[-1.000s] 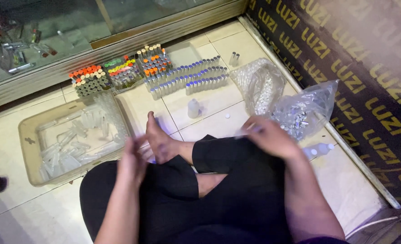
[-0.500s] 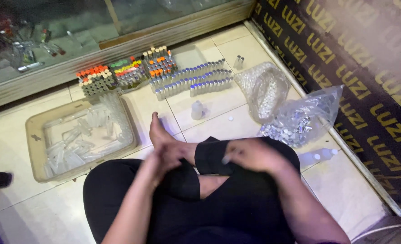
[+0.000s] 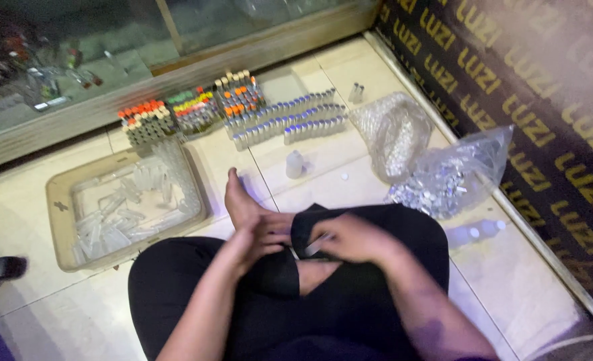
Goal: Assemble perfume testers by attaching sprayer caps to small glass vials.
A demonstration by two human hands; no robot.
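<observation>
Right hand (image 3: pixel 353 237) curling shut around a small clear vial (image 3: pixel 316 245) over the lap, left hand (image 3: pixel 259 235) meeting it, fingers bent, grip unclear, plastic tray (image 3: pixel 59 220) sitting on floor at left.

A pale tiled floor (image 3: pixel 350 180) carried everything, with the person's bare foot (image 3: pixel 241 200) resting on it just ahead of the joined hands. Left of the hands lay a shallow beige tray (image 3: pixel 59 214) of clear tubes, and well ahead of them stood rows of small capped vials (image 3: pixel 289 120) beside clusters with orange, green and tan caps (image 3: pixel 176 113). A single white bottle (image 3: pixel 295 164) stood ahead of the hands, and two clear plastic bags (image 3: pixel 437 174) lay to their right, near the wall.
</observation>
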